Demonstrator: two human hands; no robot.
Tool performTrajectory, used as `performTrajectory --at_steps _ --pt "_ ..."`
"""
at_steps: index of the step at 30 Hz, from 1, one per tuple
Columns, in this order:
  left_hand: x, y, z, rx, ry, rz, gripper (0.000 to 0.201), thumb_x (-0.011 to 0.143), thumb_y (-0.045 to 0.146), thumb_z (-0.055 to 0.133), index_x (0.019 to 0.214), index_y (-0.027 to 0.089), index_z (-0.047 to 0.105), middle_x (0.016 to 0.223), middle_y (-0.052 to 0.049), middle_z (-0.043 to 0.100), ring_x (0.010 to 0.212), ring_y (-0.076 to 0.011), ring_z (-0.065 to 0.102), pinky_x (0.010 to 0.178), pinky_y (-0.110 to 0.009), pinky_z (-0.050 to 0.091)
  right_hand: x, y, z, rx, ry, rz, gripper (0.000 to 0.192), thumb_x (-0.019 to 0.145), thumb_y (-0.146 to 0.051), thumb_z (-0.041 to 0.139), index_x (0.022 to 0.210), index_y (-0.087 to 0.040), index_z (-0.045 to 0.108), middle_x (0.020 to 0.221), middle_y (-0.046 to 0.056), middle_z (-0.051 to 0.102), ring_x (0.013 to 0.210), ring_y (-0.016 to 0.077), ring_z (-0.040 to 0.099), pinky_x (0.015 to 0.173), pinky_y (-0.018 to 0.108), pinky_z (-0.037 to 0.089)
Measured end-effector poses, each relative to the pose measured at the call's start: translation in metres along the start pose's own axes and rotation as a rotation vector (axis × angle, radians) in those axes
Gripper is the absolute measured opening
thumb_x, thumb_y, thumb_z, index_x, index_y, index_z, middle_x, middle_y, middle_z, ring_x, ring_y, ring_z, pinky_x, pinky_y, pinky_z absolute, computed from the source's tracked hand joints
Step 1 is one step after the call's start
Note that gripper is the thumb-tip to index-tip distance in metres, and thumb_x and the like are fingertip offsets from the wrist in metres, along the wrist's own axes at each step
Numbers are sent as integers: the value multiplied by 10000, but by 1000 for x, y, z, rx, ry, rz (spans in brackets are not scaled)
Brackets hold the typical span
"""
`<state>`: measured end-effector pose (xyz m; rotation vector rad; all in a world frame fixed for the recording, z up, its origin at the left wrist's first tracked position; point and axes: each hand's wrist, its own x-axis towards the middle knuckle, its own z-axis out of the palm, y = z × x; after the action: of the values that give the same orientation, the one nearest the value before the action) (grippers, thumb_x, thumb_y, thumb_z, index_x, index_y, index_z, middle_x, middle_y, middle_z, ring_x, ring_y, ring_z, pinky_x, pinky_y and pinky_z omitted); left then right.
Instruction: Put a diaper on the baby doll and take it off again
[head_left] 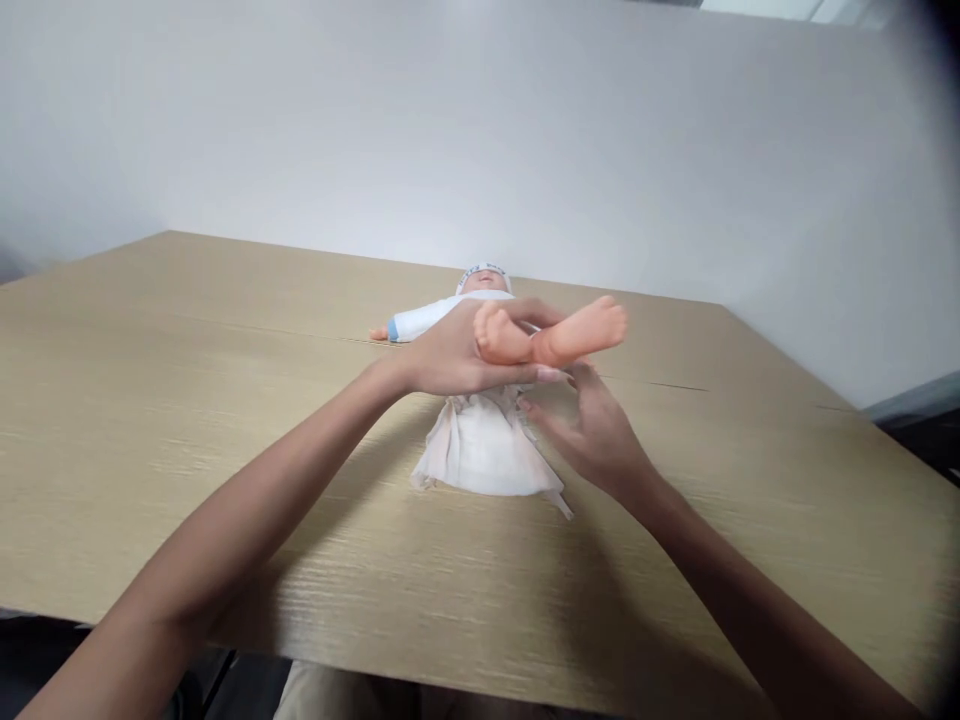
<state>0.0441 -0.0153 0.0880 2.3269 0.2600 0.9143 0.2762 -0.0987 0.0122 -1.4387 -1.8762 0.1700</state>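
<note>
Plain pale grey wall [375,130] fills the background, bright patch at its top right cut off by the frame. Light wood-grain table [187,400] below it, seams across the top, sides cut off; a dark object [926,430] at the right edge is too cropped to identify. Beige-clad lap [337,690] barely shows under the near edge.

Flesh-coloured plastic doll in a white long-sleeved top with a blue cuff lies on its back, mid-table, in front of me. Its long axis runs away from me: head in a white, blue-lettered cap [484,272] toward the wall, bare feet [581,335] raised my way, one angled right. My hands hide most of its torso and its other arm.

White, pleated, fan-shaped diaper-like cloth [491,450] spreads wide end toward me; its far end is hidden.

My left hand [457,350] grips the doll's lower legs, fingertips out of sight behind them. My right hand [600,430] is half-curled beside the cloth, thumb at its edge; can't tell if it pinches anything.
</note>
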Motion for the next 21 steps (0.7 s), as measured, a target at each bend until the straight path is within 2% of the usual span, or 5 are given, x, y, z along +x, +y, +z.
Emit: performTrajectory --at_steps 6,9,14,17,21 --pt "-24 -1 13 -15 16 -3 457 936 408 819 1337 221 702 1360 -95 734 1254 -246 695 1084 -397 568 5 -24 -5 177 35 -184 560 1020 -444 688 1528 -262 538 1518 103 631 1389 346 608 1186 552 516" --pt "-47 -5 3 142 -32 -1 452 945 410 802 1340 215 700 1319 -110 742 1239 -262 693 1089 -432 561 1 -7 -17 180 -110 -324 499 1056 -353 612 1542 -261 552 1545 93 613 1419 321 588 1205 528 503" --pt "-100 -22 -11 358 -222 37 333 951 307 743 1279 248 743 1323 -102 752 1322 -301 649 1177 -515 508 -24 40 -27 -49 -302 -561 403 1070 -185 451 1358 -276 718 1500 77 647 1471 286 543 1222 524 461" --pt "-126 -33 -9 400 -341 9 576 873 135 702 1430 276 671 1484 -94 683 1483 -327 538 1242 -579 450 -34 57 -21 -119 -323 -575 406 1058 -148 440 1325 -253 728 1516 101 643 1514 289 510 1195 527 480" --pt "-138 -41 -4 421 -376 -22 806 773 21 667 1525 304 593 1570 -78 624 1550 -330 471 1256 -592 436 -36 59 -16 -163 -364 -546 418 1075 -132 412 1310 -254 736 1526 101 644 1531 277 498 1202 539 481"
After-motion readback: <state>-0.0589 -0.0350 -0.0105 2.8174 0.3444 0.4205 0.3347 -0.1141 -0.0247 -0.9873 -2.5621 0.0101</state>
